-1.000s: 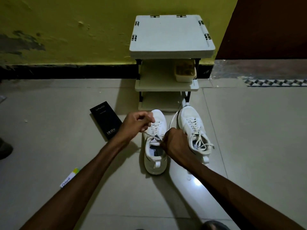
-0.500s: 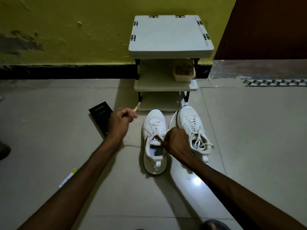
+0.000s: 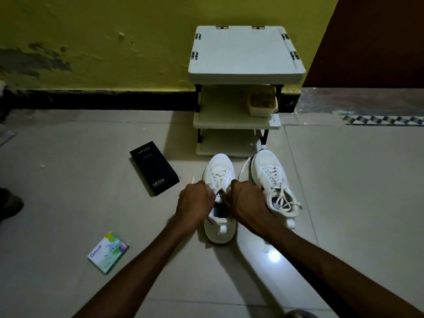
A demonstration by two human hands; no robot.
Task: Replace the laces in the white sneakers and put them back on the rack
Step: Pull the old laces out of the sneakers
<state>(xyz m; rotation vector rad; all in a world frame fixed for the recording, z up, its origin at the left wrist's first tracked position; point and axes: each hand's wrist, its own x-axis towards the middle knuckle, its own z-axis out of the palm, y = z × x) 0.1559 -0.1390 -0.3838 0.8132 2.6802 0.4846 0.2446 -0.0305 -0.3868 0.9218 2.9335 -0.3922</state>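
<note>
Both your hands are on the left sneaker, which stands on the floor tiles with its toe towards the rack.

Left hand: your fingers are curled tight at the left edge of the shoe's throat, pinching the lace. A lace tip stands up just beyond your knuckles.

Right hand: your fingers are curled down at the right edge of the same throat, close to the left fingers with the tongue between them. The grip itself is hidden, so I cannot tell what they hold.

The right sneaker stands just to the right of your right hand, laced and tied in a bow. A loose lace runs along its inner side beyond your right fingers, towards the rack's leg.

A tub sits on the rack's middle shelf, straight ahead of your fingers. A black box lies near your left knuckles, off to their left. A small packet lies well apart, left of your left forearm.
</note>
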